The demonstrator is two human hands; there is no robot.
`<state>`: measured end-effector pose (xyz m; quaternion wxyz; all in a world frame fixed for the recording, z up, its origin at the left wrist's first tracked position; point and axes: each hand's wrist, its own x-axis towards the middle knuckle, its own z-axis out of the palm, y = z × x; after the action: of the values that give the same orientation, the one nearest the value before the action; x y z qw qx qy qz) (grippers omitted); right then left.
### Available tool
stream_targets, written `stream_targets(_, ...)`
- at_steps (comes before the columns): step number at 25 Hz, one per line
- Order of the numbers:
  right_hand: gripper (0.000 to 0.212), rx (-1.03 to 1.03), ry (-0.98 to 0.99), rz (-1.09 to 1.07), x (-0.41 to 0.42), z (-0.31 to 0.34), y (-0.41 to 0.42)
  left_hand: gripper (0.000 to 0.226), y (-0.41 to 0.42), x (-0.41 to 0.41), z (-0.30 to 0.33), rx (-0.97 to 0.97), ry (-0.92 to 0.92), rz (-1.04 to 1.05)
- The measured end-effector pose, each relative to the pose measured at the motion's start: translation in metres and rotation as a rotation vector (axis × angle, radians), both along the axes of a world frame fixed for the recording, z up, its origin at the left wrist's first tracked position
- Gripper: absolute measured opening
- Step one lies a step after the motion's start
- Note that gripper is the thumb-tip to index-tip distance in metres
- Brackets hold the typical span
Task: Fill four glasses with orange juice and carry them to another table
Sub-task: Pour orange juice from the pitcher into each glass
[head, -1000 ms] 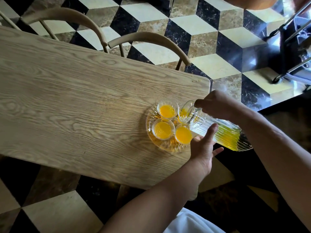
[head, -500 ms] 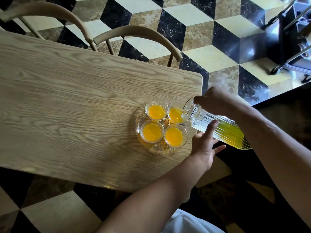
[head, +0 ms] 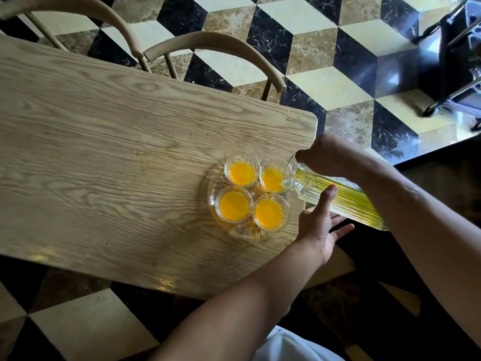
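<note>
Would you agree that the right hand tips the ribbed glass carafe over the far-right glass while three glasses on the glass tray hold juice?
Not quite: the head view shows four glasses holding juice on the glass tray. The right hand does tip the ribbed glass carafe.

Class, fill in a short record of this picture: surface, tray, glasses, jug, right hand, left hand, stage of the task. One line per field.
surface: wooden table
tray: clear glass tray near the table's right end
glasses: four, all on the tray, all holding juice
jug: ribbed glass jug, tilted, spout over the far right glass
right hand: grips the jug's neck
left hand: open, thumb against the jug's side
stage: pouring into the fourth glass; tray not yet carried
</note>
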<state>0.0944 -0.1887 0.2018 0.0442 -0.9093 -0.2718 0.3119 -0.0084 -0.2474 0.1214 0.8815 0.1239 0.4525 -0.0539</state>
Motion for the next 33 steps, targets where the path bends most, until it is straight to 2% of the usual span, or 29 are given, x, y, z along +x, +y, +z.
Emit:
stream_targets(3, 0.024, -0.038, -0.005, 0.051, 0.000, -0.003, 0.005, 0.075, 0.001, 0.000, 0.000, -0.020, 0.001, 0.006)
stream_targets(7, 0.027, -0.106, 0.025, 0.015, 0.001, -0.005, 0.014, 0.078, 0.003, 0.002, 0.001, -0.043, 0.014, 0.009)
stream_targets(9, 0.030, -0.148, 0.022, 0.010, 0.001, -0.004, 0.019, 0.086, 0.004, 0.003, 0.000, -0.057, 0.019, 0.016)
stream_targets(13, 0.033, -0.244, 0.047, 0.065, -0.001, 0.001, 0.027, 0.117, 0.006, 0.004, 0.001, -0.084, 0.029, 0.048)
stream_targets(15, 0.033, -0.269, 0.022, 0.093, -0.003, 0.003, 0.031, 0.123, 0.007, 0.004, 0.003, -0.097, 0.025, 0.059)
stream_targets(22, 0.034, -0.315, -0.028, 0.154, -0.004, 0.007, 0.038, 0.117, 0.007, 0.007, 0.004, -0.129, -0.010, 0.073)
stream_targets(24, 0.033, -0.333, -0.052, 0.185, -0.007, 0.008, 0.041, 0.109, 0.008, 0.008, 0.005, -0.153, -0.024, 0.082)
stream_targets(28, 0.031, -0.390, -0.106, 0.281, -0.014, 0.010, 0.049, 0.078, 0.012, 0.007, 0.003, -0.185, -0.044, 0.094)
stream_targets(33, 0.028, -0.401, -0.150, 0.348, -0.019, 0.008, 0.056, 0.074, 0.015, 0.006, 0.003, -0.226, -0.076, 0.102)
